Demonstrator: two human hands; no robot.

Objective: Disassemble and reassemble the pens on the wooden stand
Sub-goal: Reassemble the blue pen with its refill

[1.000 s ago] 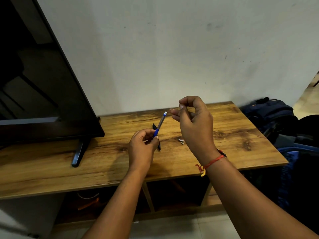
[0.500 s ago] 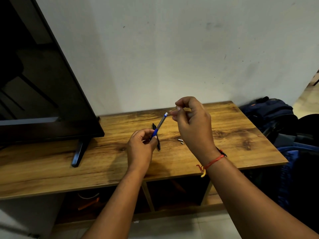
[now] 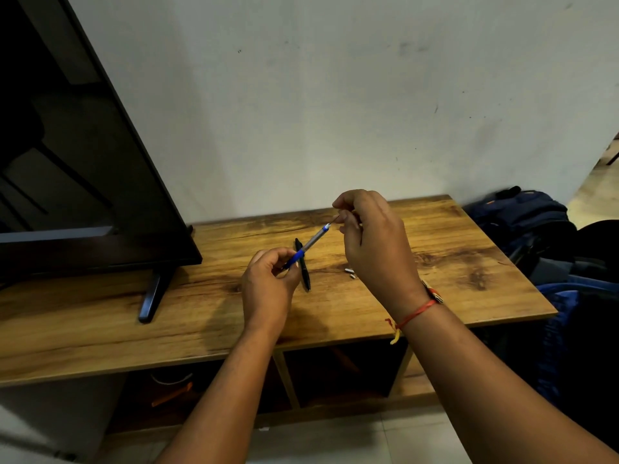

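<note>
Blue at the grip and grey along the barrel, a pen [image 3: 310,244] slants from lower left to upper right at frame centre, above the wooden stand [image 3: 469,262]. The left hand [image 3: 268,286] pinches its blue end; the right hand [image 3: 375,242] pinches a thin piece [image 3: 335,219] at its white-tipped upper end. A black pen [image 3: 304,272] and small metal parts [image 3: 349,272] lie on the stand beneath.

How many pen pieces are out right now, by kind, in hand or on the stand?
blue pen body, held by the left hand: 1
thin inner piece at its far end, pinched by the right hand: 1
black pen, lying on the stand: 1
small silver parts on the stand: 2 visible
Total: 5
</note>
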